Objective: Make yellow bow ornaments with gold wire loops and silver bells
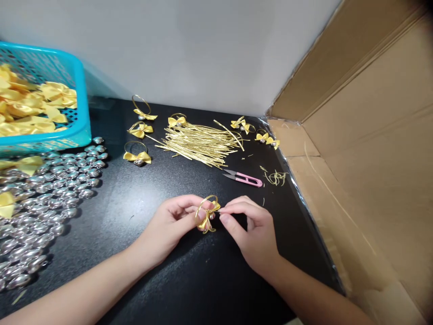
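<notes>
Low in the middle of the head view, my left hand [174,223] is closed on a yellow ribbon bow [204,223] between thumb and fingers. A gold wire loop [196,215] stands up from the bow, and a small silver bead [212,216] shows at its centre. Curled ends hang below it. Just right of the bow, my right hand [253,225] is closed in a pinch, thumb and index together. What lies between those fingertips is too small to make out. Pink-handled thread snips [248,179] lie beyond my right hand.
Behind my hands lies a pile of gold twist ties [199,143], with several finished bows [138,157] around it. Wire scraps [275,177] lie at right. Silver beads [43,198] spread at left beside a blue basket [84,104] of yellow bows. Cardboard [368,113] borders the right.
</notes>
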Tool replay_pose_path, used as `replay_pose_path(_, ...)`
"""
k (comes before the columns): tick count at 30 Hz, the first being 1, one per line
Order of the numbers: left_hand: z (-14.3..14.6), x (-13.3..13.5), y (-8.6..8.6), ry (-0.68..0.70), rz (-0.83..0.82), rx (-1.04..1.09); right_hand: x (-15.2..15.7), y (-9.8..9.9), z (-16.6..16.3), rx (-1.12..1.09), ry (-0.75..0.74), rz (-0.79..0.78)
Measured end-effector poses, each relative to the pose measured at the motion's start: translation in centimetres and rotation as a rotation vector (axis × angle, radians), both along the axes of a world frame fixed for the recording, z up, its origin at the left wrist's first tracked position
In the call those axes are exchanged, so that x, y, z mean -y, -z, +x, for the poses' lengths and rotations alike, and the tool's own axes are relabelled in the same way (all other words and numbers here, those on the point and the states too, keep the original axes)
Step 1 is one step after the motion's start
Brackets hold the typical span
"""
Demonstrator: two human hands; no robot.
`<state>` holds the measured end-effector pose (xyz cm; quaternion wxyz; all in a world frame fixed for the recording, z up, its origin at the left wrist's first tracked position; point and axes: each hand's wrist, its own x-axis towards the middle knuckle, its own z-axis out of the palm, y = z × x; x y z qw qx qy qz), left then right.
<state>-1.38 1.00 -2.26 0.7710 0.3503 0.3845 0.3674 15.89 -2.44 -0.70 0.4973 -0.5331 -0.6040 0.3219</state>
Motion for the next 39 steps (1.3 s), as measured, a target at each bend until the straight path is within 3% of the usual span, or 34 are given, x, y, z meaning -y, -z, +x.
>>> replay_pose_path(9,-0.01,-0.02,-0.07,0.018,0.021,-0.001,-0.04,-0.20,0.13,-0.057,0.047,0.016)
replay_pose_path(23,-0.01,-0.01,0.01,0.038,0.011,0.052,0.11,-0.07,0.02,-0.115,0.003,-0.017)
replay_pose_path(39,0.10,0.07,-0.17,0.040,0.043,0.033,0.50,0.06,0.81,-0.134,0.072,0.151)
